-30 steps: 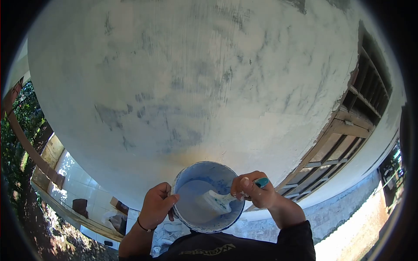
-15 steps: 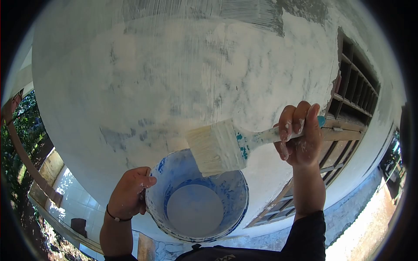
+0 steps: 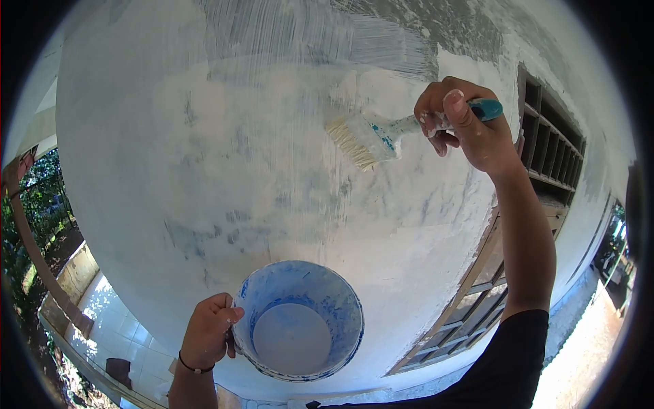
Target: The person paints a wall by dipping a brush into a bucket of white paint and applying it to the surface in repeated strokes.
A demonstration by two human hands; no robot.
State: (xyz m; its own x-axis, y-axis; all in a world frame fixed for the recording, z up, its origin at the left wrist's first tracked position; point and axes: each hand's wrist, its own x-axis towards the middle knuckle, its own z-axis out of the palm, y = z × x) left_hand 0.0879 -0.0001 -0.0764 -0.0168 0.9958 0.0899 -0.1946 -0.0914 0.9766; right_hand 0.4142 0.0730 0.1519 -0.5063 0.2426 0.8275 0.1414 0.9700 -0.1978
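We hold our right hand point(image 3: 470, 129) high against the pale, patchy plastered wall point(image 3: 272, 150), its grip clenched around the teal-tipped handle of a wide, white-bristled paintbrush point(image 3: 371, 138). The handle is smeared with white paint, and blue flecks show on the ferrule. The bristles point left and slightly down, lying at or just off the wall surface below a band of streaky brush strokes; we cannot tell whether they touch it. Our fingers carry spots of white paint, and the thumb lies along the top of the handle.

Lower down, our left hand point(image 3: 208, 334) grasps the left rim of a round blue plastic bucket point(image 3: 298, 320), the fingers curled over its edge. The bucket is upright, its inner wall coated in streaks of white, with a pool of white paint point(image 3: 291, 337) lying at the bottom. A thin dark band circles the left wrist.

The brush is well apart from the bucket, up and to the right of it. Beside the right arm, a brown wooden window frame point(image 3: 538, 198) with slats sits in the wall. At the lower left, white floor tiles point(image 3: 116, 320) lie in sunlight.
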